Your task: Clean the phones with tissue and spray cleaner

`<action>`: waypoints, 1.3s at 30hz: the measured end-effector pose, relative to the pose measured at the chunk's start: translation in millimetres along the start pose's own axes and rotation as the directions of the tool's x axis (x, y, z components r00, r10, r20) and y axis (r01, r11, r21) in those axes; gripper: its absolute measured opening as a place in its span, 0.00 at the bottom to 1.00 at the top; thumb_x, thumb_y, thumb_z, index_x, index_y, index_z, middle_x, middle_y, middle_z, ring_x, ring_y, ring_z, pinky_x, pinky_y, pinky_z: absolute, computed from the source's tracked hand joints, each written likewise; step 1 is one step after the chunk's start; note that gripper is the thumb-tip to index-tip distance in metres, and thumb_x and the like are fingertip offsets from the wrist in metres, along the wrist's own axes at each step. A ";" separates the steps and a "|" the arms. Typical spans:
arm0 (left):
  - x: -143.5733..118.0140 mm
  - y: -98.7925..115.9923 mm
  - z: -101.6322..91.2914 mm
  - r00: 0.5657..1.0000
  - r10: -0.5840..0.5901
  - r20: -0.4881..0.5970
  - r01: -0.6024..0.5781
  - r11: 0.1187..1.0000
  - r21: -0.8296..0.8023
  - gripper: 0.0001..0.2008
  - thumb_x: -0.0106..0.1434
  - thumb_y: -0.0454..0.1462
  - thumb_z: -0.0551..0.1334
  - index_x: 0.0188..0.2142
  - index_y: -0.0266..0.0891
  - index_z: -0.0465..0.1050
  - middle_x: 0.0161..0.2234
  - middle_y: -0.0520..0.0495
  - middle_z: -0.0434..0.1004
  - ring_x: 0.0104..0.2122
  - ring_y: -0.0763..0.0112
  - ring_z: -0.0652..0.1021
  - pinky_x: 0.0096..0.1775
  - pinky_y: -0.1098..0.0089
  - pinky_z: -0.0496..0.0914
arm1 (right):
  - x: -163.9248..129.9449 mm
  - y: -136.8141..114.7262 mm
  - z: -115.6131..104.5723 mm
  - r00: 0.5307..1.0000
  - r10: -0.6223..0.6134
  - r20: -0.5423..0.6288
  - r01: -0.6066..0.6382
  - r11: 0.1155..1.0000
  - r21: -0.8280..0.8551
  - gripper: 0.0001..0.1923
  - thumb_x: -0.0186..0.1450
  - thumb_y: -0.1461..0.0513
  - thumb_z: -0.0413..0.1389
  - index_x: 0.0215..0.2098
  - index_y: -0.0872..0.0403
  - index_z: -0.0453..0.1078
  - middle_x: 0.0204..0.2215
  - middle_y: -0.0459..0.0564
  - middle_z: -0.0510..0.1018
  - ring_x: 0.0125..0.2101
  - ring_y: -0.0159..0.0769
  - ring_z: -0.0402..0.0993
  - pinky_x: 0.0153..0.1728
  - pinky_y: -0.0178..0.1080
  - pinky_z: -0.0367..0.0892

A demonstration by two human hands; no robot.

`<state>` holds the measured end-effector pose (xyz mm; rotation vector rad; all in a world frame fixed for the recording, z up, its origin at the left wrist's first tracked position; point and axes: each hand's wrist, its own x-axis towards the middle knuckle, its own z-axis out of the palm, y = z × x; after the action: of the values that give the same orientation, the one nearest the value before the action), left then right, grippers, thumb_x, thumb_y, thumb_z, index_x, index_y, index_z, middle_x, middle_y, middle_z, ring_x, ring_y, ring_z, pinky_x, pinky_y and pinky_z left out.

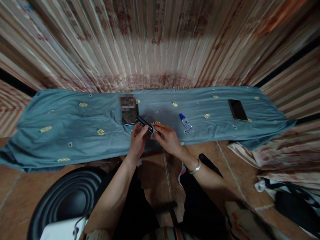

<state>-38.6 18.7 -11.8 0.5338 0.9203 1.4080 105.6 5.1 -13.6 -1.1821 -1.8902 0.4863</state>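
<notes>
My left hand (138, 137) grips a slim black device (145, 124), held edge-on just above the blue cloth (75, 133). My right hand (167, 137) pinches a small white wipe (155, 132) against the device's right end. A silver bangle (195, 167) sits on my right wrist. Just beyond my left hand, a dark phone (129, 113) lies flat on the cloth, partly blurred. A small clear bottle with a blue cap (186, 123) lies on its side to the right of my hands.
A second dark phone (237, 109) lies far right on the cloth. Striped patterned fabric (160, 43) hangs behind. A round black ribbed object (67, 196) sits on the floor at lower left, and bundled cloth (287, 196) at lower right.
</notes>
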 end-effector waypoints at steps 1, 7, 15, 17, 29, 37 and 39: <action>-0.5 -0.7 -0.1 1.000 -0.011 0.008 0.010 1.000 0.015 0.20 0.45 0.39 0.75 0.36 0.42 0.71 0.31 0.57 0.78 0.34 0.75 0.78 0.41 0.71 0.70 | -0.3 0.1 -0.1 1.000 0.002 -0.003 -0.002 1.000 0.003 0.15 0.67 0.63 0.53 0.50 0.51 0.75 0.52 0.54 0.79 0.53 0.41 0.74 0.57 0.47 0.68; -7.0 -8.7 3.4 0.997 -0.059 0.052 0.055 0.995 0.088 0.20 0.48 0.38 0.74 0.40 0.41 0.72 0.36 0.53 0.79 0.36 0.74 0.78 0.39 0.72 0.69 | 2.9 -0.1 -0.4 0.999 0.046 -0.029 -0.044 0.998 0.044 0.14 0.67 0.63 0.54 0.49 0.48 0.76 0.50 0.52 0.80 0.52 0.40 0.75 0.56 0.46 0.69; -7.7 -12.1 4.7 0.993 -0.115 0.027 0.113 0.992 0.058 0.20 0.47 0.38 0.73 0.41 0.41 0.73 0.35 0.53 0.79 0.34 0.72 0.77 0.36 0.72 0.70 | 4.1 1.1 1.0 0.996 0.064 -0.056 -0.060 0.996 0.073 0.15 0.66 0.63 0.55 0.49 0.49 0.76 0.52 0.53 0.79 0.53 0.40 0.75 0.57 0.46 0.68; -6.2 -11.6 4.0 0.992 -0.122 0.025 0.121 0.991 0.053 0.20 0.48 0.38 0.73 0.40 0.41 0.73 0.35 0.53 0.78 0.34 0.73 0.77 0.35 0.73 0.70 | 4.4 2.4 1.1 0.996 0.073 -0.056 -0.068 0.994 0.087 0.15 0.65 0.62 0.55 0.49 0.50 0.76 0.51 0.54 0.79 0.54 0.41 0.75 0.57 0.46 0.68; -4.7 -14.7 -2.5 0.986 -0.074 0.147 0.045 0.980 0.192 0.27 0.43 0.31 0.70 0.45 0.43 0.74 0.40 0.49 0.80 0.42 0.65 0.78 0.45 0.66 0.71 | 8.8 8.3 -10.9 0.974 0.224 -0.021 -0.212 0.945 0.248 0.12 0.64 0.60 0.56 0.44 0.49 0.77 0.49 0.50 0.81 0.50 0.40 0.78 0.51 0.43 0.72; -3.8 -19.6 0.7 0.989 0.022 0.143 -0.067 0.946 0.318 0.32 0.38 0.32 0.74 0.46 0.43 0.72 0.39 0.50 0.79 0.41 0.64 0.78 0.45 0.63 0.71 | 8.6 8.8 -9.1 0.972 0.234 -0.018 -0.222 0.941 0.255 0.11 0.63 0.59 0.56 0.42 0.49 0.77 0.49 0.50 0.81 0.49 0.40 0.78 0.49 0.42 0.73; -5.0 -18.0 2.4 0.989 0.020 0.145 -0.068 0.939 0.338 0.33 0.39 0.33 0.74 0.47 0.43 0.71 0.39 0.49 0.79 0.42 0.63 0.79 0.46 0.62 0.72 | 8.7 9.5 -7.9 0.973 0.228 -0.027 -0.214 0.944 0.249 0.11 0.64 0.59 0.56 0.42 0.49 0.77 0.48 0.50 0.81 0.49 0.40 0.79 0.49 0.42 0.73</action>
<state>-25.5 11.9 -23.6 0.9097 1.0507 1.2365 115.4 16.4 -11.6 -1.2330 -1.6036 0.7782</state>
